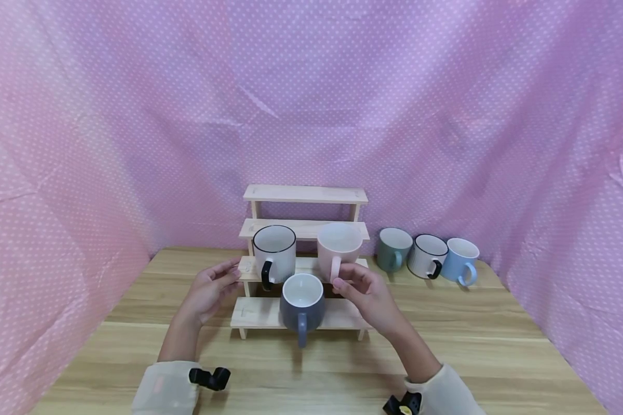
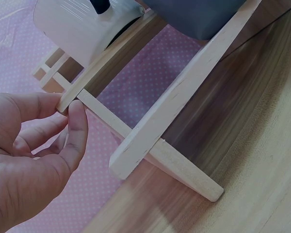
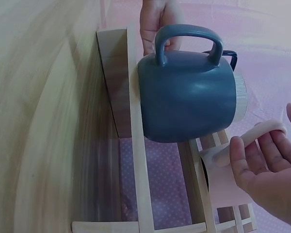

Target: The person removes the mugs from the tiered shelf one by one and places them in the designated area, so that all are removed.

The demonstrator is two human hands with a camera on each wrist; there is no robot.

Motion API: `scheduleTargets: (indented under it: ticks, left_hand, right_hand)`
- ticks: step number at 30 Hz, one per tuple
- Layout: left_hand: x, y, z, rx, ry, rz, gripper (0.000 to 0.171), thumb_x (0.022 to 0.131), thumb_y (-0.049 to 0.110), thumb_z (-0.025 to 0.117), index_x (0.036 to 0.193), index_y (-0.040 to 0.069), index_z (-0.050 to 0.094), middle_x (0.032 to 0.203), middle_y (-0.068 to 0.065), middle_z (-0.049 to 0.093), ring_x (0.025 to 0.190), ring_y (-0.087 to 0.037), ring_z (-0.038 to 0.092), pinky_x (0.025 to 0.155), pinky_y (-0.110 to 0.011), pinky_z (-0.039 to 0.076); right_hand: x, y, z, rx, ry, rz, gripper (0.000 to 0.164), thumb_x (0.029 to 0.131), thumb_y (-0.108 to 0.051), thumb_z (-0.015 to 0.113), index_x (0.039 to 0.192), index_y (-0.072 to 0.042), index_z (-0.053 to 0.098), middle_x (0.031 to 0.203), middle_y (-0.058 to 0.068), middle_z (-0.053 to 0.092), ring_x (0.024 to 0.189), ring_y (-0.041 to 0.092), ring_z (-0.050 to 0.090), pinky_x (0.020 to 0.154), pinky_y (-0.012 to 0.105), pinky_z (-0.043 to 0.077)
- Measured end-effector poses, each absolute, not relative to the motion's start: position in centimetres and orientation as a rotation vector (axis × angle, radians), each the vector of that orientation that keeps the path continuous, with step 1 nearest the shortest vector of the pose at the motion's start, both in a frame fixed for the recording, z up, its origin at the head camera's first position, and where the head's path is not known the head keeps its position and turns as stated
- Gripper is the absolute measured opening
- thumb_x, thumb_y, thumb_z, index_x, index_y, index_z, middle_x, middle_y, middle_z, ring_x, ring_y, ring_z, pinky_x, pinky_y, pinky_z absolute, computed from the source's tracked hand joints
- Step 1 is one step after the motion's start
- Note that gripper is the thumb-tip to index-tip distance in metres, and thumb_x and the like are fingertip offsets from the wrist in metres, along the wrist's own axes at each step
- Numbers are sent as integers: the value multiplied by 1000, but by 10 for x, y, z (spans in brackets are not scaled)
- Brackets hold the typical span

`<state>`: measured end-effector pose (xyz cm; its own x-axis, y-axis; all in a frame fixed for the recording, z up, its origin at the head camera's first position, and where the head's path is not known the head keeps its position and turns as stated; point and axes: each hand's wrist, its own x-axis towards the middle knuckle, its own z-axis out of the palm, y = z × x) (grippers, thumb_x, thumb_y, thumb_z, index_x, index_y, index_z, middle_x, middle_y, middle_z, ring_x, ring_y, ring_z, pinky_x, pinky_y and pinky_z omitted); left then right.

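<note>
A wooden tiered shelf point(image 1: 259, 312) stands on the table. My left hand point(image 1: 209, 293) pinches the left end of its second board from the bottom, thumb and fingertips on the corner point(image 2: 68, 99). On that board sit a white mug with a black rim and handle point(image 1: 285, 256) at the left and a pale pink mug point(image 1: 324, 253) at the right. My right hand point(image 1: 368, 297) is at the pink mug's handle point(image 3: 254, 136), fingers curled against it, thumb close by. A dark grey-blue mug point(image 1: 291, 311) stands on the lowest board, handle to the front.
To the right of the shelf, a green mug point(image 1: 386, 252), another black-rimmed white mug point(image 1: 421, 259) and a light blue mug point(image 1: 453, 265) stand in a row on the wooden table point(image 1: 446, 328). Pink dotted cloth point(image 1: 311, 115) hangs behind and at both sides.
</note>
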<state>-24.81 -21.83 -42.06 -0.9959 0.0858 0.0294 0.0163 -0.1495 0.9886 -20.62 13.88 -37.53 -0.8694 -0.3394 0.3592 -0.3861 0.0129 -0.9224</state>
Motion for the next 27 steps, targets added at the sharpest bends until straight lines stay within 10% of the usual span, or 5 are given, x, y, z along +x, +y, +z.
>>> scheduleTargets:
  ticks: [15, 27]
  left_hand:
    - [-246, -219, -419, 126, 2036, 2328, 54, 103, 4, 59, 151, -9, 38, 119, -3, 55, 104, -6, 59, 96, -22, 56]
    - [-245, -220, -418, 117, 2045, 2313, 55, 103, 6, 60, 152, -9, 38, 123, -2, 56, 105, -5, 60, 99, -24, 55]
  right_hand:
    - [-209, 145, -369, 694, -2101, 2195, 24, 102, -5, 62, 105, 18, 57, 98, 6, 61, 88, 18, 68, 84, 33, 63]
    - [-215, 159, -362, 304, -2079, 2234, 30, 107, -23, 57, 88, 0, 57, 87, 9, 58, 85, 23, 61, 82, 43, 62]
